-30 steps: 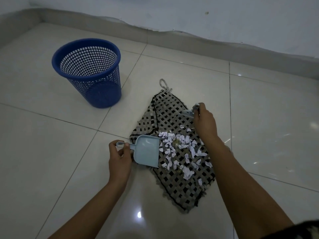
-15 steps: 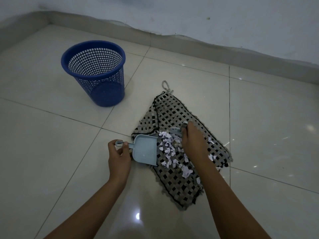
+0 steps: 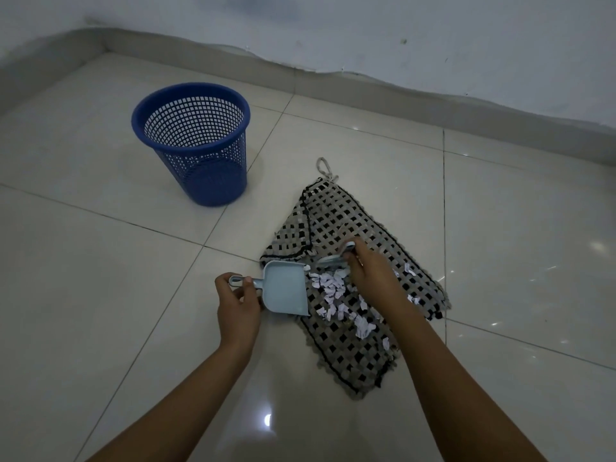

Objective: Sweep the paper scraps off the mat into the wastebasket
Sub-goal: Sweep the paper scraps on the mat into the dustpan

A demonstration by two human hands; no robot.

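Two hands at work over one woven mat, lower centre of the frame.

Item: mat, grey-and-black checked weave with a dark border and a small cord loop at its upper corner; lies flat on the tiled floor, one corner at centre folded over.

Item: paper scraps, white and pale lilac, many small torn pieces, gathered in a loose heap on the middle of the mat just right of the dustpan's mouth; a few strays lie farther right and lower on the mat.

Item: dustpan, pale blue plastic, its open edge resting on the mat's left edge and facing the scraps; its pan looks empty.

Item: left hand, fingers and thumb curled round the dustpan's short looped handle, gripping it.

Item: right hand, fingers clenched round the handle of a small brush, pale blue, blurred; the brush head sits just beside the upper right of the dustpan, at the top of the scrap heap. Bristles cannot be made out.

Item: wastebasket, blue plastic mesh, upright on the floor at upper left, well apart from the mat; nothing can be seen inside it.

Surround: glossy cream tiles with dark grout lines; grey skirting and pale wall across the top.
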